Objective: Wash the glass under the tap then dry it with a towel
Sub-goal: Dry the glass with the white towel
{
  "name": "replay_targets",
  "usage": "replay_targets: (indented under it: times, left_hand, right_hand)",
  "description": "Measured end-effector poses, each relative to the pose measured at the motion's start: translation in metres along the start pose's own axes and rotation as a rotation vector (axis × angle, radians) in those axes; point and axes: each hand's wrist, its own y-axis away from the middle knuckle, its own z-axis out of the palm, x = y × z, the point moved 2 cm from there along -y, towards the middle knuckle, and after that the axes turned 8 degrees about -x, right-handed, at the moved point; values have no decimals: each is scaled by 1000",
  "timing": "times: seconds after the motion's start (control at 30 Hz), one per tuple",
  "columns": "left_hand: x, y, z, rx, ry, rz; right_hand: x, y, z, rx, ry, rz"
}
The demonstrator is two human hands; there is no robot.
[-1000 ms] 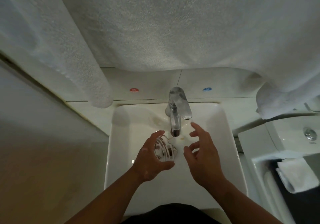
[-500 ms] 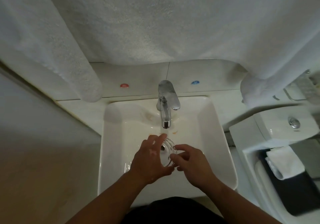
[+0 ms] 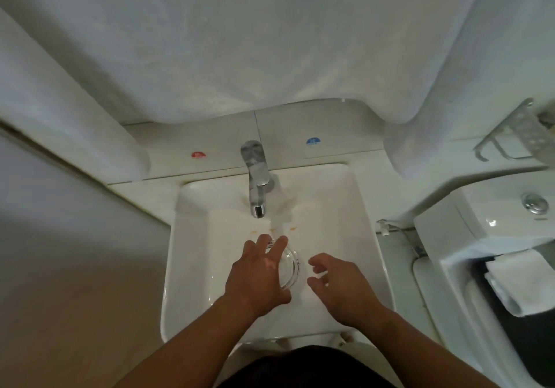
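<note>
My left hand point(image 3: 258, 276) grips a clear glass point(image 3: 289, 264) over the middle of the white sink point(image 3: 365, 237), fingers wrapped round its far side. The glass lies tilted with its mouth toward the right. Just to the right of it hovers my right hand point(image 3: 339, 285), fingers loosely curled, apart from the glass and holding nothing. A chrome tap point(image 3: 255, 177) stands at the back of the basin, its spout ahead of the glass. Large white towels point(image 3: 270, 42) hang above the sink and hide the wall.
Red point(image 3: 198, 155) and blue point(image 3: 313, 141) dots mark the ledge behind the tap. A toilet cistern with a flush button point(image 3: 535, 203) stands at right, a folded white towel point(image 3: 519, 279) beside it. A metal rack point(image 3: 510, 135) hangs at upper right. A wall is at left.
My right hand has let go of the glass rim and drawn back to the right. The left hand keeps its hold on the glass. The view has tilted lower.
</note>
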Motion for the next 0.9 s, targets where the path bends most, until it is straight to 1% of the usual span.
replay_targets:
  times: [0.23,0.33,0.4,0.47,0.53,0.6,0.63,0.9]
  left_hand:
    - [47,6,1,8,-32,-57]
    - [56,7,-3,35,-44,-78]
    - [56,8,-6,43,-10,-108]
    - [54,9,-8,36,44,-150]
    - [52,10,-8,24,54,-177]
    - [52,10,-6,14,45,-181]
    - [53,11,-5,10,39,-179]
    - [47,5,-2,2,36,-130]
  right_hand:
    - [24,19,-26,-41,70,-77]
    - [28,25,-38,-58,149,-93]
    - [29,30,-46,-29,191,-86]
    - [28,31,-50,-2,135,-79]
    - [30,32,-47,-70,108,-75]
    - [33,30,-36,-189,194,-88]
    - [34,31,-33,-209,213,-89]
    - [36,28,-27,-146,170,-56]
